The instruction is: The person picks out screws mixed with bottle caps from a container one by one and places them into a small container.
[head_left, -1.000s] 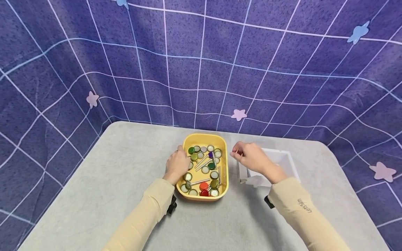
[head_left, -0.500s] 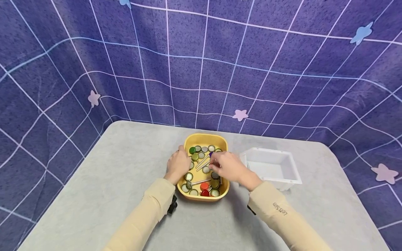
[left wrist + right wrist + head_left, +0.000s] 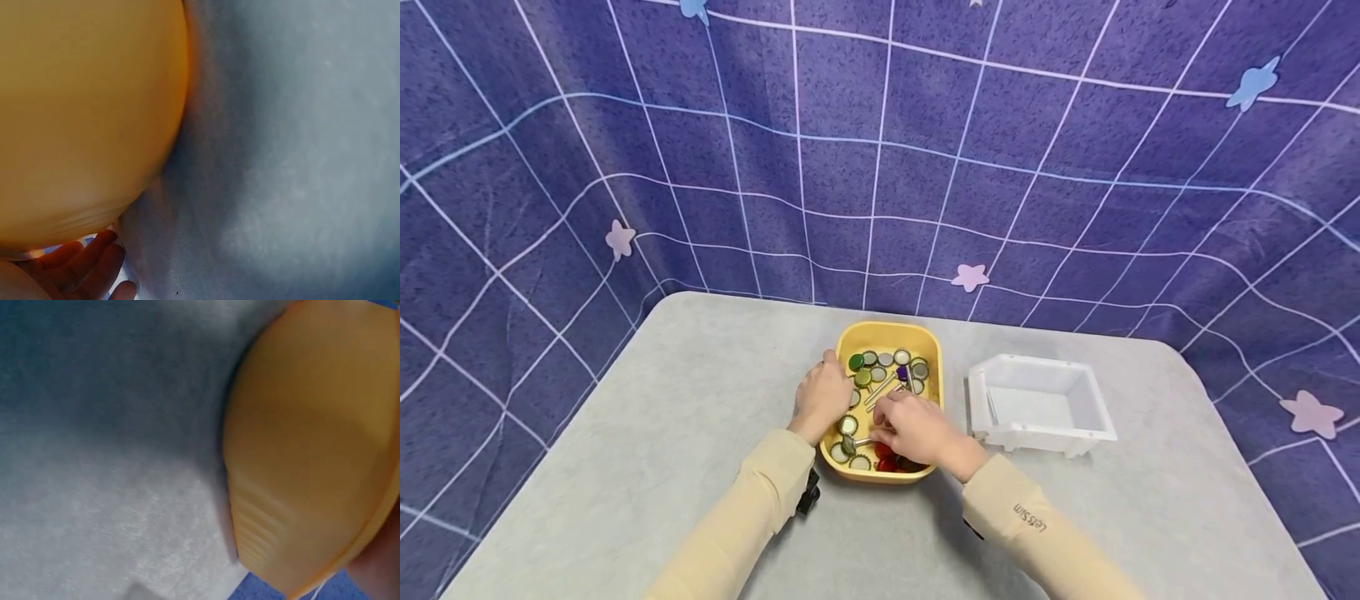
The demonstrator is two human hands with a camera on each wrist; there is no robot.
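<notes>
Bottle caps (image 3: 847, 425) and thin silver metal rods (image 3: 880, 388) lie mixed in a yellow tub (image 3: 889, 327). My left hand (image 3: 822, 393) grips the tub's left rim; in the left wrist view, its fingers (image 3: 100, 269) lie along the outer wall. Inside the tub's near right part, my right hand (image 3: 916, 427) reaches down with bent fingers. Its fingertips meet a silver rod (image 3: 862, 441) whose left end lies by a dark cap; whether they pinch it is hidden. Red caps (image 3: 886, 462) sit partly under this hand. The right wrist view shows mostly the tub's outer wall (image 3: 306, 437).
A white plastic bin (image 3: 1101, 408) stands on the grey table (image 3: 700, 375) right of the tub, with one thin rod (image 3: 992, 407) along its left inside. A purple gridded curtain (image 3: 850, 167) hangs behind the table.
My right hand has moved left from over the white bin into the yellow tub, then nearer to me and down among the caps and rods. The left hand stays on the rim.
</notes>
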